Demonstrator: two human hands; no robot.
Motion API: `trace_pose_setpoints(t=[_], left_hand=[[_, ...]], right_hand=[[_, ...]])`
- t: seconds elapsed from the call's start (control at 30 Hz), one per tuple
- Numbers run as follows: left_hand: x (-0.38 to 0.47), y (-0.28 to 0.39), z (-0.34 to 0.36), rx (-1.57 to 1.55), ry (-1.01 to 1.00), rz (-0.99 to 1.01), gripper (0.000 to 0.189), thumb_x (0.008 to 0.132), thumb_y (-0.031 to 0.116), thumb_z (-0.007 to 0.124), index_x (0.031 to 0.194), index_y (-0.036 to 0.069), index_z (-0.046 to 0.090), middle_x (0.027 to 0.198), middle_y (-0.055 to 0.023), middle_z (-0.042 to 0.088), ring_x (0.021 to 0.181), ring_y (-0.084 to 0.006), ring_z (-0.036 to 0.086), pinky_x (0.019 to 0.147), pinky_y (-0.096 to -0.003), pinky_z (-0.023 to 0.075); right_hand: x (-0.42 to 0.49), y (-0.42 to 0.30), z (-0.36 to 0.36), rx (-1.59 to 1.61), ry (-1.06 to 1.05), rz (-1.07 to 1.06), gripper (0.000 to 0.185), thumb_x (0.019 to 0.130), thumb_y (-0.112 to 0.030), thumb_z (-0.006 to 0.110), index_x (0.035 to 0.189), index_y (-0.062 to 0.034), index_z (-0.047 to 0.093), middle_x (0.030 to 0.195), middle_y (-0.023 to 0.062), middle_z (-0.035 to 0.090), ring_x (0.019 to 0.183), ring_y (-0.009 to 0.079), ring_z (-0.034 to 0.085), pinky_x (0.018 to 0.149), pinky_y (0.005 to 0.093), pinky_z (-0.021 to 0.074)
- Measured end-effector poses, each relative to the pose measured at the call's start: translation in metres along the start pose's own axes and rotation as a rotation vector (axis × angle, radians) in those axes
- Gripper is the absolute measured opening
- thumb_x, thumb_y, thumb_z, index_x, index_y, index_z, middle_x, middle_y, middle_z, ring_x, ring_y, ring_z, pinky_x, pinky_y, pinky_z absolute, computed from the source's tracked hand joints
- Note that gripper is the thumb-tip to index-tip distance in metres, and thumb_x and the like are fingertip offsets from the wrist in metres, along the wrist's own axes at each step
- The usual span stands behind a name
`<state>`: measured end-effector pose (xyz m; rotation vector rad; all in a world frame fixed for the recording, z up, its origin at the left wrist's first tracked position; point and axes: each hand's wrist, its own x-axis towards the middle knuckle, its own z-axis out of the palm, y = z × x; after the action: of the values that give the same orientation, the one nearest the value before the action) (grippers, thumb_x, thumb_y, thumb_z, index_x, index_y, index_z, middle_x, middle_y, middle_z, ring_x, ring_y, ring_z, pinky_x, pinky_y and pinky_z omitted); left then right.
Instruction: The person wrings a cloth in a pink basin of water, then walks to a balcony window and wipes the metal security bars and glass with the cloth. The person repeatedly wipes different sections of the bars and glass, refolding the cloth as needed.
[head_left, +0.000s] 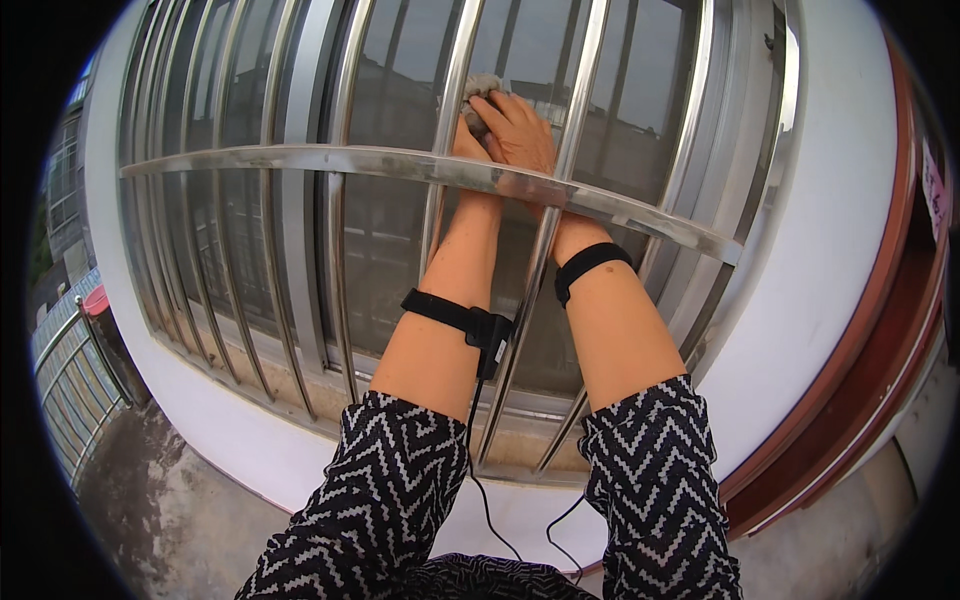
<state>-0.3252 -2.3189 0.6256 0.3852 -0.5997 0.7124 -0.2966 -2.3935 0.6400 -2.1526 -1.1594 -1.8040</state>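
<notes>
Both my arms reach through a stainless steel window grille (450, 168), my hands behind its bars near a dark sliding window pane (637, 112). A crumpled greyish cloth (484, 84) lies at my fingertips against the pane. My left hand (471, 144) is partly hidden by a vertical bar and by my other hand; it appears to touch the cloth, but its grip cannot be made out. My right hand (521, 139) overlaps it from the right, fingers stretched towards the cloth. Black straps circle both forearms, the left one bearing a small black device (493, 345) with a cable.
The grille's horizontal flat bar crosses in front of my wrists. A white wall (840, 172) frames the window, with a stone-like sill (405, 420) behind the bars. A reddish-brown door frame (840, 382) curves at the right. Metal railing (82, 390) and a red basin (96, 300) are at the left.
</notes>
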Motion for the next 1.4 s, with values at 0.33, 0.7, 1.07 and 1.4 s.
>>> trace_pose_setpoints(t=[0.33,0.7,1.07,1.4], left_hand=[[0.010,0.002,0.005,0.013,-0.184,0.053,0.056,0.102,0.046,0.036,0.134,0.004,0.053,0.130,-0.0095,0.055,0.119,-0.0200,0.053,0.100,-0.0327,0.0425],[0.006,-0.005,0.004,0.365,-0.264,0.084,0.062,0.104,0.044,0.034,0.145,-0.003,0.037,0.150,-0.0192,0.039,0.137,-0.0284,0.039,0.114,-0.0360,0.0292],[-0.001,-0.022,-0.012,0.254,-0.225,0.069,0.067,0.103,0.041,0.039,0.149,-0.006,0.024,0.151,-0.0227,0.035,0.140,-0.0299,0.035,0.114,-0.0364,0.0283],[-0.030,-0.014,-0.027,0.562,-0.109,0.165,0.064,0.102,0.035,0.042,0.148,-0.007,0.027,0.151,-0.0262,0.033,0.141,-0.0340,0.032,0.115,-0.0400,0.0252]], right_hand=[[0.012,-0.010,0.003,-0.157,0.231,-0.154,0.056,0.092,-0.024,0.059,0.146,-0.0197,0.043,0.153,0.0085,0.037,0.142,0.0295,0.034,0.112,0.0562,0.0227],[0.025,0.014,-0.003,-0.173,0.137,-0.132,0.048,0.094,-0.022,0.056,0.139,-0.0074,0.047,0.147,0.0160,0.043,0.139,0.0357,0.035,0.112,0.0610,0.0164],[0.030,0.005,0.010,-0.238,0.179,-0.143,0.047,0.094,-0.025,0.054,0.137,-0.0088,0.049,0.148,0.0168,0.041,0.138,0.0367,0.037,0.112,0.0585,0.0211],[0.068,0.019,0.019,-0.381,0.143,-0.093,0.039,0.096,-0.029,0.054,0.134,-0.0176,0.053,0.151,0.0060,0.041,0.141,0.0281,0.035,0.114,0.0576,0.0213]])
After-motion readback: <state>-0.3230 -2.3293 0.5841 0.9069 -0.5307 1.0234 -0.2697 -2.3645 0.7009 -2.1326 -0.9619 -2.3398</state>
